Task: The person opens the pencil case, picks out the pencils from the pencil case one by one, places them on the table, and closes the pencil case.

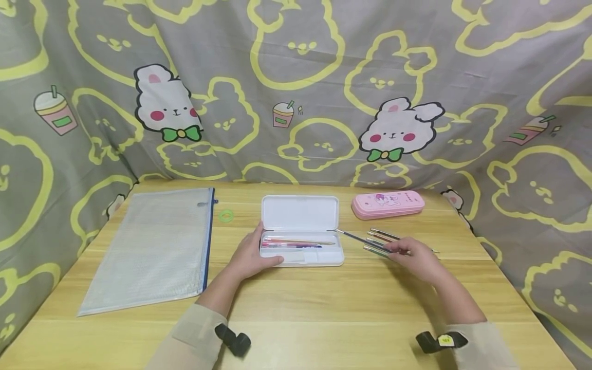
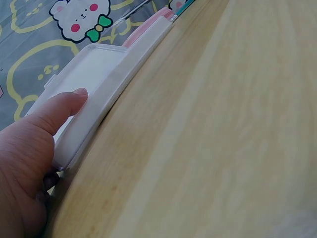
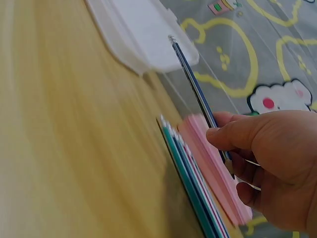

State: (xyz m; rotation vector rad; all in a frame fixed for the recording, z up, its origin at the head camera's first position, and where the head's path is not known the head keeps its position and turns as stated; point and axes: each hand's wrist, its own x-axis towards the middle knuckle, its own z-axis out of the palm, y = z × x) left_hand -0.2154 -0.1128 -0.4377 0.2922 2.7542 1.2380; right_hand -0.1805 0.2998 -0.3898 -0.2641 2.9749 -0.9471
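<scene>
One held pencil [image 3: 195,87]; two cases [image 1: 300,213] [image 1: 388,204]

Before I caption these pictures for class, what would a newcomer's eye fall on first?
Probably the boldly patterned grey-and-yellow cloth hanging behind the table. Next, perhaps, the open white case near the table's middle, gripped by the left hand, with the pink case farther back to its right. Right of the white case, the right hand holds a dark pencil.
</scene>
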